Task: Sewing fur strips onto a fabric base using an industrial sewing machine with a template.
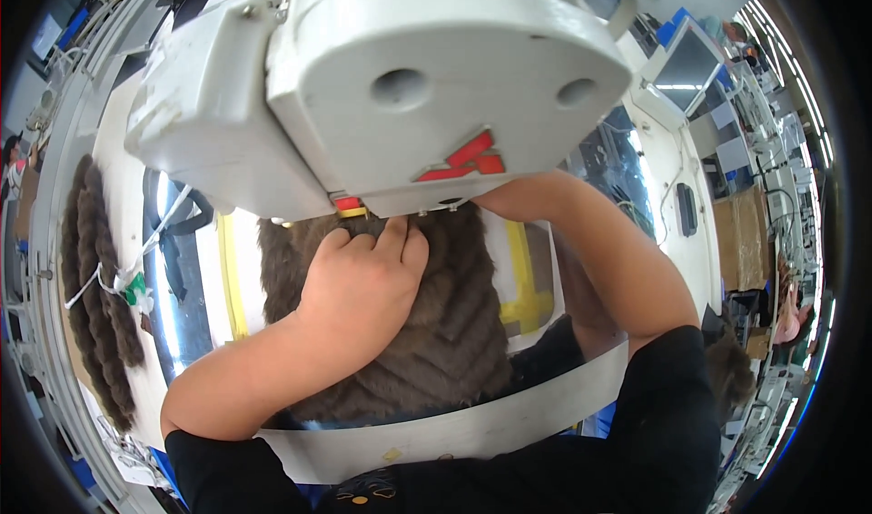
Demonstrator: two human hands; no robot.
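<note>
A brown fur piece (436, 341) with V-shaped ridges lies under the white head of a sewing machine (454, 114). On its upper part rests my left hand (368, 273), back upward, with the fingers bent, drawn together and pressed into the fur close to the machine's lower edge. The tips sink into the pile or pass below the head. My right hand (513, 194) reaches in from the right, behind the machine's lower right edge. Only its wrist end shows; its fingers are hidden. Needle and stitching point are also covered by the head.
Yellow tape strips (231, 278) mark the bed on both sides of the fur. Twisted brown fur lengths (91, 287), tied with white cord, lie at the left. To the right are a screen (688, 67), a small black object (686, 209) and a cardboard box (740, 242).
</note>
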